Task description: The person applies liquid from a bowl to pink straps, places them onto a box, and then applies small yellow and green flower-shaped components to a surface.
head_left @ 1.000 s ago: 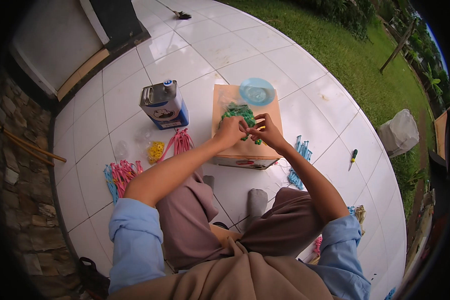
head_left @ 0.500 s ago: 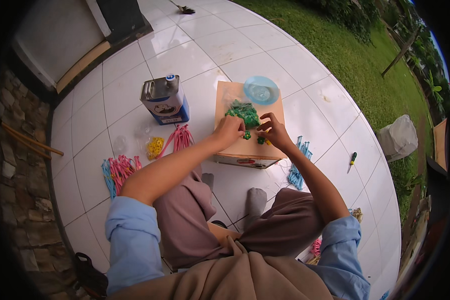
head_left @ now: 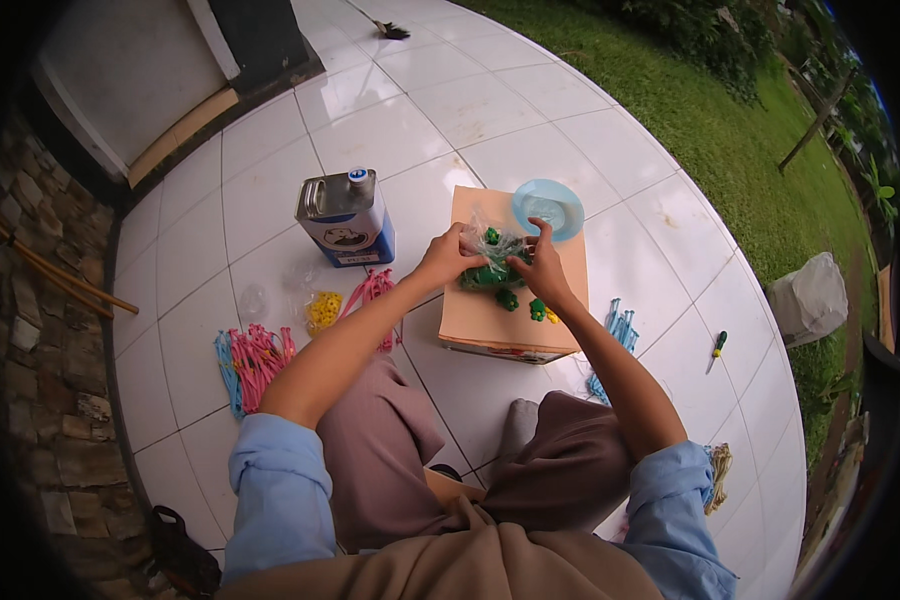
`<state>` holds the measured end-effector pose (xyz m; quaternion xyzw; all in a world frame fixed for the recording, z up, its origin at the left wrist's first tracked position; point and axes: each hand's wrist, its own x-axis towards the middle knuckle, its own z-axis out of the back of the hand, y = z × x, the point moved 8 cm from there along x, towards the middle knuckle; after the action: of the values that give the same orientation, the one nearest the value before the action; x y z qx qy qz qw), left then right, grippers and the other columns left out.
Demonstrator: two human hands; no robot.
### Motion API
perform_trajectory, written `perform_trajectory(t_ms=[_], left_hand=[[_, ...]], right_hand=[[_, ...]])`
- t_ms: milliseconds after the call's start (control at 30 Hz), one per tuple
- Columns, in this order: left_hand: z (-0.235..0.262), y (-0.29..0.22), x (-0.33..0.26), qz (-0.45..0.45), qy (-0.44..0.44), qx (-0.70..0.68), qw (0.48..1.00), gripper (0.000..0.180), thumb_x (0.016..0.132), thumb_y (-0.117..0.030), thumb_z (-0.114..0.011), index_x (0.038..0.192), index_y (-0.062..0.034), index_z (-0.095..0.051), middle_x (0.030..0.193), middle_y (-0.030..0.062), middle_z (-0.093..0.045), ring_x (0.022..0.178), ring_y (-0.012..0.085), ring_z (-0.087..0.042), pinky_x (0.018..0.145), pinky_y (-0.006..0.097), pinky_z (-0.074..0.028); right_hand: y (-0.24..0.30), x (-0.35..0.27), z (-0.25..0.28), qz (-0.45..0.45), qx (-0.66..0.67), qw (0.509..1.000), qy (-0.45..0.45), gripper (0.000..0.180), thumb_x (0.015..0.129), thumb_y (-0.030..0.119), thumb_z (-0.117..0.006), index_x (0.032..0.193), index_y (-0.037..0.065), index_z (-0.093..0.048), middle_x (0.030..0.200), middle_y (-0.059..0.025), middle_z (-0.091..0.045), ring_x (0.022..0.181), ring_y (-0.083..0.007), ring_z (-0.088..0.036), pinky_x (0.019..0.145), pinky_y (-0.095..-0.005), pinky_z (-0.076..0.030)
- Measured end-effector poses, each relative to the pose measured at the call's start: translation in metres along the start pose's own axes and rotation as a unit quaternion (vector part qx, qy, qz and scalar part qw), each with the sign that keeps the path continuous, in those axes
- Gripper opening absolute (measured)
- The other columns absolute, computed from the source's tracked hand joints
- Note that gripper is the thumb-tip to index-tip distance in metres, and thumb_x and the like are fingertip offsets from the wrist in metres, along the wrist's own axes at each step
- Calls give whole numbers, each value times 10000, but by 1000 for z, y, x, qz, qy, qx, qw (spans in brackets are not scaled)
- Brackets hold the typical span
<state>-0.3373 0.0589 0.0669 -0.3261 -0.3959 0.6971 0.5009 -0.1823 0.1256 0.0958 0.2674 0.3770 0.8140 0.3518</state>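
A clear plastic bag of small green pieces [head_left: 488, 272] lies on a cardboard box [head_left: 470, 315] in front of me. My left hand [head_left: 450, 256] grips the bag's left side, fingers bent round the plastic. On the opposite side my right hand [head_left: 540, 268] pinches the bag with thumb and fingers. Just nearer to me, a loose green flower-shaped piece [head_left: 507, 299] rests on the cardboard. Beside it, to the right, are another green piece [head_left: 537, 309] and a small yellow piece [head_left: 552, 315]. Behind my right hand stands a pale blue plastic bowl [head_left: 560, 192].
Left of the box stands a blue and white metal can [head_left: 348, 225]. Near it lie a bag of yellow pieces [head_left: 323, 311] and bundles of pink strips [head_left: 260, 362]. Blue strips [head_left: 620, 328] and a screwdriver [head_left: 718, 345] lie on the tiles to the right.
Both hands have moved from the loose pieces at the box's near part up to the bag and now grip its sides. The view has shifted slightly.
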Motion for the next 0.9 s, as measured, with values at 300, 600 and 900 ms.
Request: perform_trajectory(t_ms=[300,600,900], left_hand=[[115,-51,-47,-119,-175,-98,972,333,799,-49,-645,1101,-31,-504,945,81,-637,876,156,-622,728,292,-513],[188,181,-250,55,-512,-172,840,300,808,20,-617,1088,-19,-515,954,77,-603,889,142,-585,773,259,-472],[111,315,-308,205,-620,-195,732,377,760,95,-579,1110,-6,-483,1077,94,-544,1010,181,-539,860,280,-439]], right_hand=[[118,18,-14,120,109,983,-88,613,756,-25,-644,1276,40,-326,1035,-150,-546,899,-227,-554,779,-336,-473],[163,-13,-327,148,151,960,182,705,695,-135,-580,1297,73,-277,1003,-151,-540,914,-260,-552,800,-357,-461],[78,-85,-444,55,112,954,273,651,753,-84,-567,1305,66,-254,1066,-211,-547,960,-316,-569,848,-371,-450]])
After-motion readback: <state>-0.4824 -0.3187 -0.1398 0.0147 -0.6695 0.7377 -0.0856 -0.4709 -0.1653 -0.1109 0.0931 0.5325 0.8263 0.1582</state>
